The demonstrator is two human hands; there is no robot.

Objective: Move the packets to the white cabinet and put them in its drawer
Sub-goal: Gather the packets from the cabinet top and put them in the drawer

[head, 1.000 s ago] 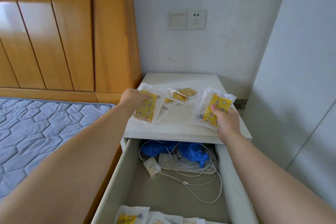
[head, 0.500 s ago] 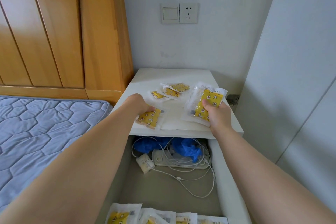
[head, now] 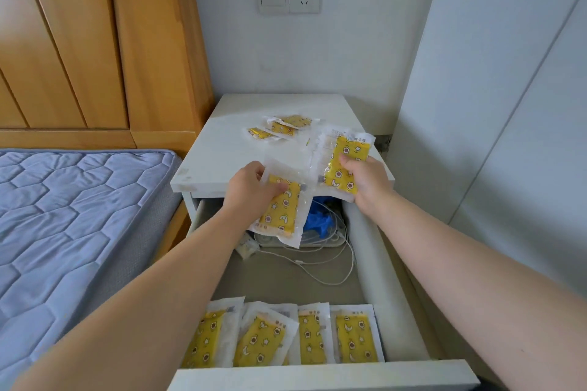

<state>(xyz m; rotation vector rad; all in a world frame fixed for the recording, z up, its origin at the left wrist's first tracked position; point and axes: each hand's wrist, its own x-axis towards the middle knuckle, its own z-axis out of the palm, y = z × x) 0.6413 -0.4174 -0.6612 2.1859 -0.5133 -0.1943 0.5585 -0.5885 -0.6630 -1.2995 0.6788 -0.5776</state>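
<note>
Carrying two loads from the top of the white cabinet [head: 219,149] toward its open drawer [head: 378,251]. My left hand [head: 249,190] pinches one yellow packet [head: 282,211] near its upper edge, thumb across the face, so that it hangs over the back of the drawer. My right hand [head: 365,179] grips a small stack of packets [head: 344,162] at the cabinet's front right edge, fingers curled round the lower end. A row of packets [head: 286,338] lies at the front of the drawer, and a few loose packets [head: 281,128] lie on the cabinet top, well behind both hands. At the back of the drawer lie a blue bundle [head: 317,219], a white power strip [head: 317,240] and white cables [head: 336,267].

To do this step well, I judge that each load should come forward, clear of the cables, and be lowered just behind the row rather than dropped at the back, where a wrapper could snag in the wiring. The wrappers look like slippery film, so I should hold the stack squarely to stop it fanning out. I should set down the left packet first. The loose packets are not yet moved.
</note>
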